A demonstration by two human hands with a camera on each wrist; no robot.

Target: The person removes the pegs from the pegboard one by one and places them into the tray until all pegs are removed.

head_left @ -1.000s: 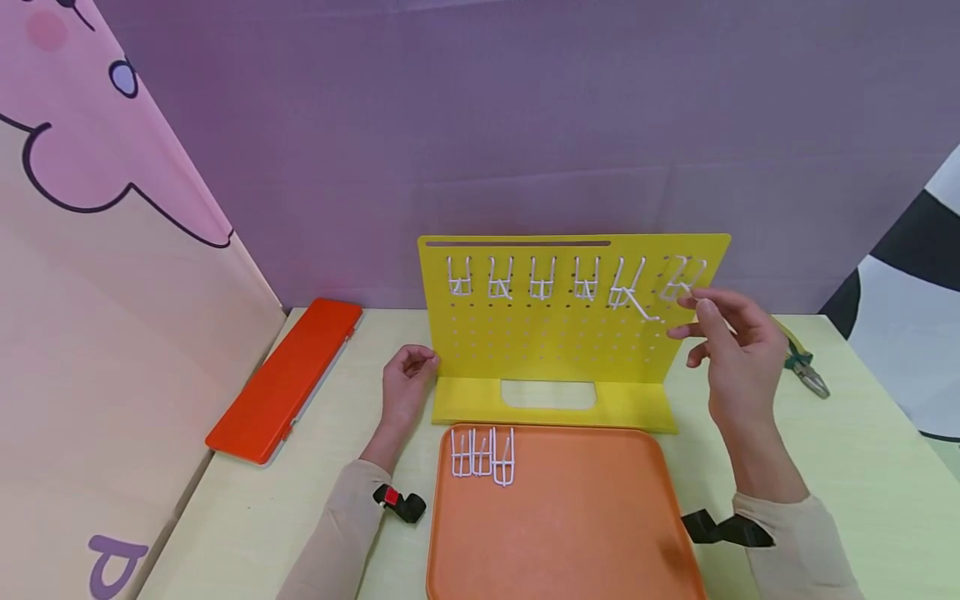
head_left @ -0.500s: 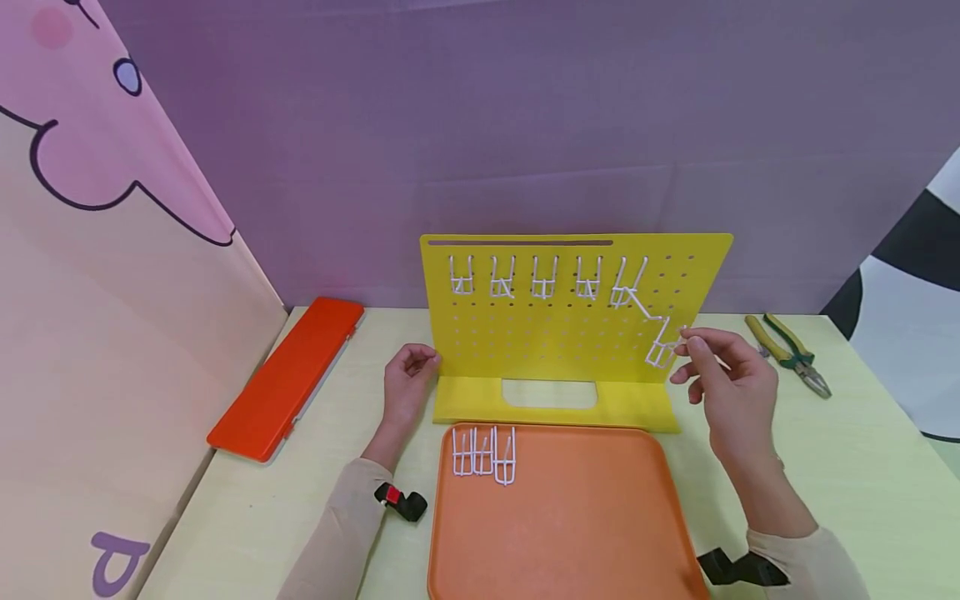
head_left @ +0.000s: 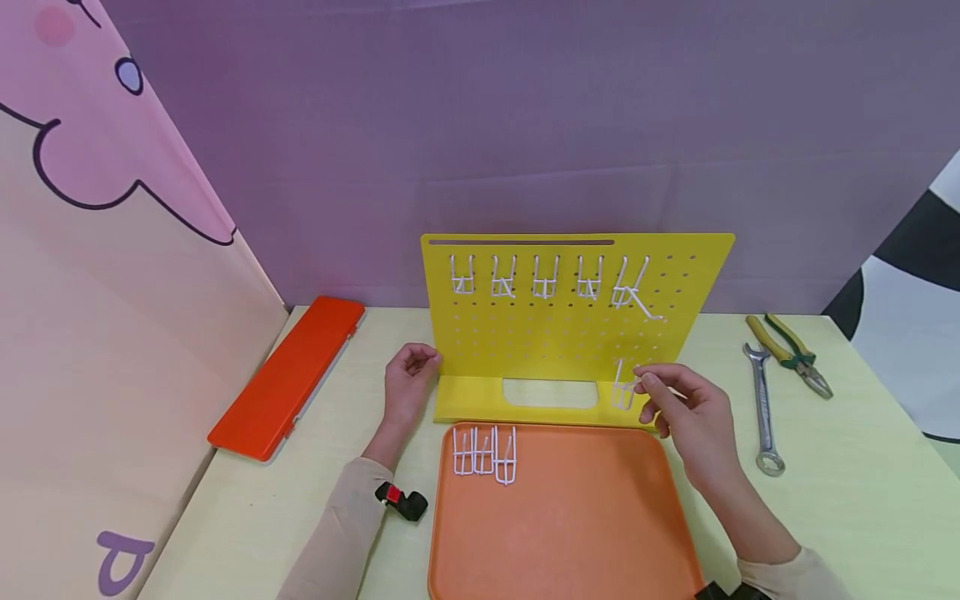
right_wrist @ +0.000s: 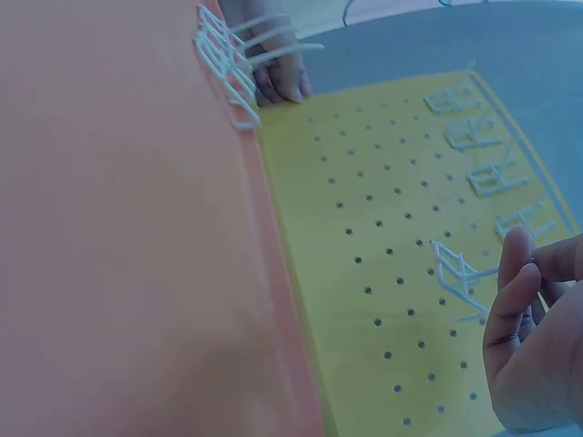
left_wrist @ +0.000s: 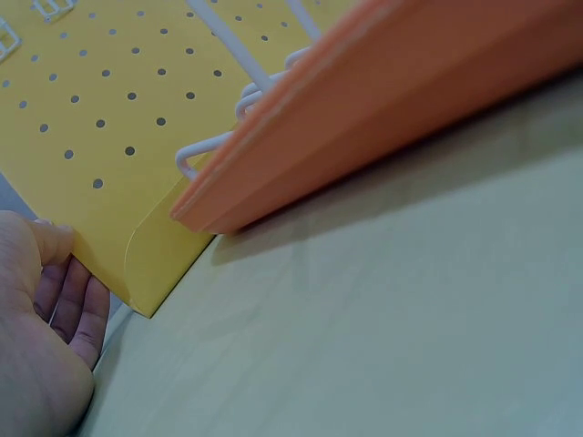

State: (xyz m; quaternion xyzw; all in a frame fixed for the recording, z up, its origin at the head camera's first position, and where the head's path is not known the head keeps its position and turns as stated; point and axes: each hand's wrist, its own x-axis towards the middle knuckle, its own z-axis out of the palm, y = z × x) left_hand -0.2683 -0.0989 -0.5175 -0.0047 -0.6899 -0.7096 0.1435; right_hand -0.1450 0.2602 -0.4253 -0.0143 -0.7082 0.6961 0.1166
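A yellow pegboard (head_left: 525,333) stands upright on its base, with a row of several white wire hooks (head_left: 545,277) along its upper part. My left hand (head_left: 407,387) pinches the board's lower left edge, thumb in front and fingers behind in the left wrist view. Between thumb and fingertips, my right hand (head_left: 693,417) holds another white wire hook (head_left: 622,392) by its prong, in front of the board's lower right. In the right wrist view this held hook (right_wrist: 455,273) shows apart from the hung row. Three more hooks (head_left: 483,454) lie at the back left of an orange tray (head_left: 570,525).
To the right on the table lie a wrench (head_left: 763,412) and a pair of pliers (head_left: 791,354) with yellow-green handles. A long red-orange case (head_left: 288,379) lies at the left. A purple cloth backdrop (head_left: 525,125) rises behind the board.
My right hand has taken the hook from the board's upper right and brought it down and left, near the base. The wrench has come into sight. The left hand keeps its place.
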